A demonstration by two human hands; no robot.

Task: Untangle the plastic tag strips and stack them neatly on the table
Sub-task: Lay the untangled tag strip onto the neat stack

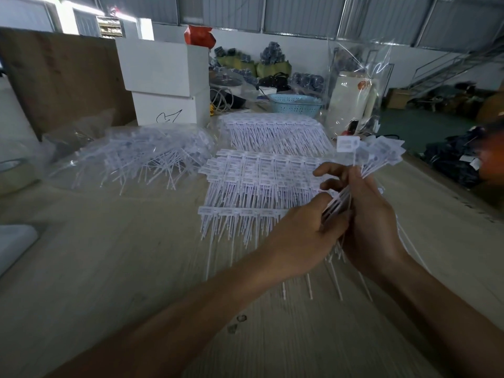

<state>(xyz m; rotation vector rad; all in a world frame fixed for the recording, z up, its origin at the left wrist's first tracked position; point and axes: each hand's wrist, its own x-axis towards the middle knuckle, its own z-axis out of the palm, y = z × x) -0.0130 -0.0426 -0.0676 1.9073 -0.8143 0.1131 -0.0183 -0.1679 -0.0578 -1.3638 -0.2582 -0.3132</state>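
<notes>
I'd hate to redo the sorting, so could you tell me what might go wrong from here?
The held bundle hangs right over the near stack, and its dangling tails could snag and drag those neat rows. Both the left hand and the right hand grip only the stems, so the fanned tag heads might slip out.

No readable text

The lower white box (170,109) bears a black scrawl, not legible as letters; print on the tag strips (256,181) heads is too blurred and small to read.
</notes>
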